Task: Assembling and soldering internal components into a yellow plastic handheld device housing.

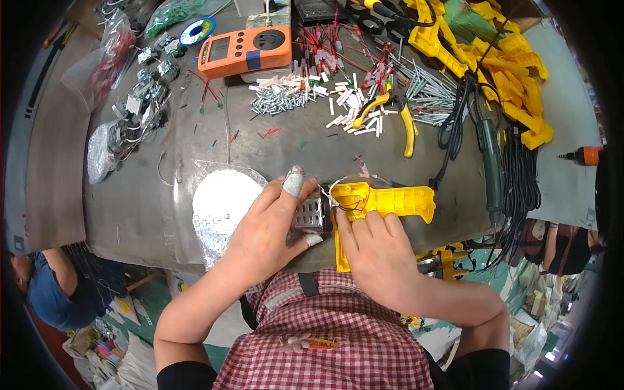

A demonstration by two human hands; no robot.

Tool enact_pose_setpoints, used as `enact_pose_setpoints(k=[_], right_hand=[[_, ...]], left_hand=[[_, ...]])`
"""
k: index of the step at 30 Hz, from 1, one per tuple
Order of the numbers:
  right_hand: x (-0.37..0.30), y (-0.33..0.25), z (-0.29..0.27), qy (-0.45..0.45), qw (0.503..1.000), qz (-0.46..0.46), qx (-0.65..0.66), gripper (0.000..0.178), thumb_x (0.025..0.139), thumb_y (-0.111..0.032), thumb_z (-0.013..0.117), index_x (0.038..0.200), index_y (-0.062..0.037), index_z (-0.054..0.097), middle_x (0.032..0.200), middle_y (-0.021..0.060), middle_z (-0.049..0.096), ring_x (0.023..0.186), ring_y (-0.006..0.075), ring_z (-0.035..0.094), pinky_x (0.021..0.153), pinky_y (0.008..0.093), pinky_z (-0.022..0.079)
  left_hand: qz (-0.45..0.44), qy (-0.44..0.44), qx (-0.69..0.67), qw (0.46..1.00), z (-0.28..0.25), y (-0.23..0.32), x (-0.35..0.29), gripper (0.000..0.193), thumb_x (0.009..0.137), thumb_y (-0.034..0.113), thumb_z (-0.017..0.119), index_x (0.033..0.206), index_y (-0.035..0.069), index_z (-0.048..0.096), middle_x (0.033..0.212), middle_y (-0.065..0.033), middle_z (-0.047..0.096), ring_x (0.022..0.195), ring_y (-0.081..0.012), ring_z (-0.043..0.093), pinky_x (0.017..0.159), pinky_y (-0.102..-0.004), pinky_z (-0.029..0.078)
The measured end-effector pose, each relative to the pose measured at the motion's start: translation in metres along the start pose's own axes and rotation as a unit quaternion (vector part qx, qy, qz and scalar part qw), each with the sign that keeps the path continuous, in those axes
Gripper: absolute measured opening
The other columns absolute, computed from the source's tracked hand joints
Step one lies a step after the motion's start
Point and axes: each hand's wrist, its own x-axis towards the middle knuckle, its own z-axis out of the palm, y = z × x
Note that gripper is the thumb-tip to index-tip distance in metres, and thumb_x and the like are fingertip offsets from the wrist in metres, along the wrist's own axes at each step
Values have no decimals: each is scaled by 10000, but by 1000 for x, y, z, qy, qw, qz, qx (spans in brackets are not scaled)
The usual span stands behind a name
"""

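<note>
On the near edge of a grey, worn metal worktable, a yellow plastic gun-shaped housing shell is laid flat, its barrel pointing right and its grip running down over the table edge under the right hand. To the far right, a heap of matching yellow plastic shells is piled, and beside it a coil of black cable is draped over the right edge together with a dark green electric screwdriver. At the far centre, an orange rectangular plug-in power meter is seen, with loose silver screws and short white sleeve pieces scattered near it, and yellow-handled pliers lying to their right. Along the left side, a row of small metal heating assemblies is set out, and a round silvery foil patch shines just left of the hands.

The left hand is closed around a small perforated metal box, which is pinched between the taped thumb below and the taped index finger above; the box is held touching the left end of the shell. The right hand is pressed on the shell, its fingers curled narrowly with the tips resting at the shell's left cavity, where thin red and white wires are looped.
</note>
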Motion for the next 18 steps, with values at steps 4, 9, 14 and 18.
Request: enact_pose_setpoints(k=[4,9,14,18], right_hand=[[9,-3,3,-47,999,-1,-29,484,749,-121,527,1182,93,560,805,83,546,789,213,503,738,353,372],[8,-4,4,-36,997,-8,-65,493,762,-151,545,1200,74,553,823,73,547,806,214,502,776,369,371],[-30,23,-16,-44,992,18,121,596,791,-249,635,1312,-12,470,1000,103,562,963,246,513,829,367,394],[-75,32,2,-14,935,150,322,657,702,-234,761,1252,-22,469,1180,151,491,1118,335,470,944,438,381]], left_hand=[[-43,-15,18,999,-6,10,4,941,551,-4,784,1362,-14,308,1216,-135,565,1087,-368,518,951,-410,443],[-18,-8,10,1000,-8,-2,3,952,559,15,788,1373,-3,296,1244,-128,550,1076,-357,523,925,-399,455],[-49,53,99,992,-10,8,-5,903,578,95,806,1351,10,348,1207,-105,562,1042,-345,533,952,-423,432],[87,10,57,995,-1,31,-13,677,621,133,777,1230,29,500,1103,-103,577,1087,-285,538,1004,-443,387]])
